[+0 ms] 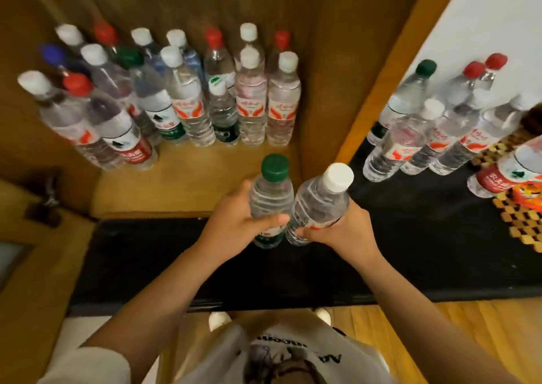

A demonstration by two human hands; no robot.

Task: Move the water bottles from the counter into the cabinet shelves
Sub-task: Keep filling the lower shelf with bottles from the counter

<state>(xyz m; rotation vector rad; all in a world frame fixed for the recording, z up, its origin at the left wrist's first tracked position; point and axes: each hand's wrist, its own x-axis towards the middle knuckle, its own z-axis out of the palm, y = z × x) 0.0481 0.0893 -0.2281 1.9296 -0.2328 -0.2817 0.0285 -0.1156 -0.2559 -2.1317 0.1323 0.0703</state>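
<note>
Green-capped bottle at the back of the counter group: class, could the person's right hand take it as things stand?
Probably not yet. The right hand already grips a white-capped bottle, and several other bottles stand in front of the green-capped bottle, so it would have to reach over them.

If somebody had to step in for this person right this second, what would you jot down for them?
Left hand grips a green-capped bottle; right hand grips a white-capped bottle. Both are held upright above the dark counter edge, in front of the cabinet shelf.
Done: many bottles already stand on the shelf.
Left: shelve these two in the free space at the front, then fetch the counter bottles on the right.
</note>
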